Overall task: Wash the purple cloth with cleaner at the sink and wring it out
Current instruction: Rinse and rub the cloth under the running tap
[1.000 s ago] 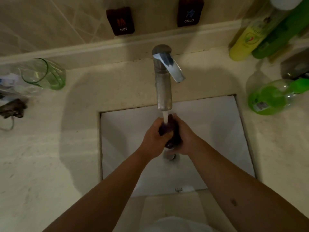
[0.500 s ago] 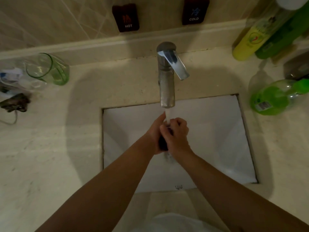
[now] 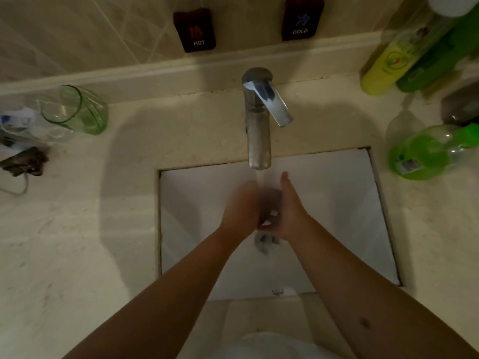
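Two bare forearms reaching over a white sink (image 3: 337, 203). Left hand (image 3: 241, 208) and right hand (image 3: 290, 211) pressed together under the running stream – blurred, grip impossible to judge. Purple cloth (image 3: 270, 200) a dark smear between the palms. Beyond, steel faucet (image 3: 259, 130) – green glass (image 3: 77, 110) far left, green bottle (image 3: 425, 154) far right.

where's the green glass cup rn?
Head view, far left on the counter: the green glass cup lies tipped on its side against the back ledge, left of the faucet, beside clear plastic clutter at the frame's left edge.
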